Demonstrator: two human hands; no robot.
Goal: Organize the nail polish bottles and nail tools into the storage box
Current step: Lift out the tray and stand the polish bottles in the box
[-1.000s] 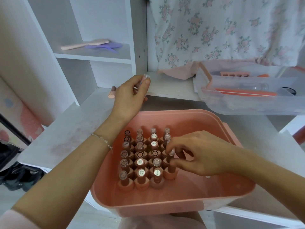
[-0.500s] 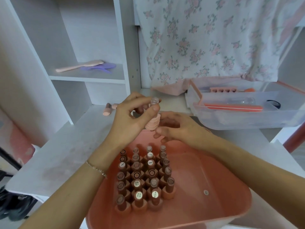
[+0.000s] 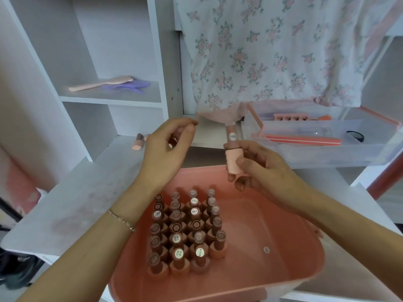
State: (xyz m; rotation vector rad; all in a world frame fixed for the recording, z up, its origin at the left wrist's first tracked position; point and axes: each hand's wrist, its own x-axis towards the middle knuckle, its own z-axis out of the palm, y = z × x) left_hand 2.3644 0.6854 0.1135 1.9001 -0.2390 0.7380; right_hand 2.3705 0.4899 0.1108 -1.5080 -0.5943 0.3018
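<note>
Overhead, from the head camera, I hold a peach ribbed nail polish bottle with a brown cap (image 3: 232, 155) in my right hand (image 3: 259, 168), its fingers pinched around the ribbed base, the bottle upright above the far rim of the salmon-pink plastic storage box (image 3: 283, 253). My left hand (image 3: 165, 153) hangs just left of it with fingers loosely curled; I cannot tell whether that grip holds anything.

Inside the box, a block of similar brown-capped polish bottles (image 3: 185, 232) stands in neat rows at the left, the right half bare. To do this step well, I judge that I should lower the bottle vertically beside the outer row, base first, and release only once it sits flat, since the tall narrow bottles look easy to topple.

One more ribbed peach bottle (image 3: 137, 144) lies on the white laminate desk (image 3: 87, 197). A clear plastic tray (image 3: 327, 153) at the right holds an orange nail file (image 3: 303, 139) and a pink toe separator (image 3: 290, 117).
</note>
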